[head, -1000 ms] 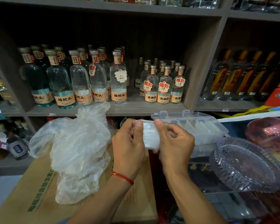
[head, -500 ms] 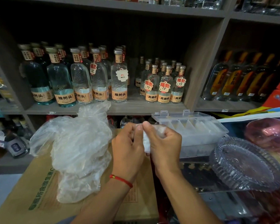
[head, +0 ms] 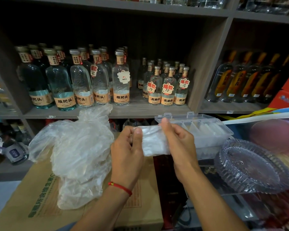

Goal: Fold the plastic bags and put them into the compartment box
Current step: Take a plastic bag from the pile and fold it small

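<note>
Across the top two thirds of the frame: shelf unit (head: 140,112) w/ rows of liquor bottles (head: 120,80), just backdrop, nothing to do w/ the task.

Lower left: cardboard box (head: 32,202) serving as the desk, carrying the pile of loose plastic bags (head: 77,152), crumpled, unfolded, so plenty left to do.

Lower right: ribbed glass dish (head: 252,165), idle. Just above-left of it, compartment box (head: 212,135), clear, lid hinged open at the back. Several cells look like they already hold pale folded bags, can't count them.

Centre: folded bag (head: 154,142) held mid-air between both hands, in front of the box's left end, not in any cell yet.

Change vs 0.5 s ago: hands were bunched tight together w/ the bag nearly hidden; now they've pulled apart and the bag is stretched flat into a small rectangle. Looks like the fold got tightened/smoothed, not a new fold started.

Left hand (head: 127,152): thumb on top, fingers curled under, pinching the bag's left edge. Right hand (head: 178,144): thumb up at the top right corner, fingers wrapped behind, pinching the right edge.

Read: bag prob. near cell size. Next is either one more fold or drop into a free cell to the right. Thin film may spring open once released.
</note>
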Demonstrator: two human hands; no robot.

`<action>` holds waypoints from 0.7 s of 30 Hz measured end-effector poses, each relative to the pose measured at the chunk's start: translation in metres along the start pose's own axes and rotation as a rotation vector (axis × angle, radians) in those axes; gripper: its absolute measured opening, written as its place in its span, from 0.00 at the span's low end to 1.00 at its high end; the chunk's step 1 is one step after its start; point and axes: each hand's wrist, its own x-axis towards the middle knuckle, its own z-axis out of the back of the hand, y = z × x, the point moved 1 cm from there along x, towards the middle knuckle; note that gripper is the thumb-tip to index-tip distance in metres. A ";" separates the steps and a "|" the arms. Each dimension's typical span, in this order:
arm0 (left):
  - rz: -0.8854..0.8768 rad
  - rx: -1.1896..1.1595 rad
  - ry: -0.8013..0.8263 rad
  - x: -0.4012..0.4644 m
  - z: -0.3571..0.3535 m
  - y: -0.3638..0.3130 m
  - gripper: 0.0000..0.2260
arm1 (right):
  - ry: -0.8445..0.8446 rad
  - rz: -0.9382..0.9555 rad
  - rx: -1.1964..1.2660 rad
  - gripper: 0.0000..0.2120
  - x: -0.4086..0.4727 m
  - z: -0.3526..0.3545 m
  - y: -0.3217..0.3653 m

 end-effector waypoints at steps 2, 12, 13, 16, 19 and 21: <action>0.032 -0.022 0.073 -0.003 0.000 -0.001 0.11 | 0.167 -0.077 0.040 0.18 -0.004 -0.003 0.002; 0.151 -0.128 0.257 -0.006 0.003 0.003 0.13 | 0.046 -0.034 -0.042 0.03 -0.005 0.004 0.006; 0.148 -0.124 0.250 -0.006 0.003 0.003 0.12 | 0.048 -0.046 -0.036 0.03 -0.005 0.004 0.006; 0.144 -0.101 0.212 -0.003 0.003 0.005 0.12 | 0.081 -0.060 -0.011 0.04 -0.005 0.008 0.008; 0.134 -0.091 0.201 0.000 0.005 0.007 0.11 | 0.090 -0.060 -0.010 0.04 -0.003 0.015 0.011; 0.136 -0.104 0.225 0.000 0.005 0.007 0.11 | 0.120 -0.094 0.031 0.04 -0.003 0.018 0.011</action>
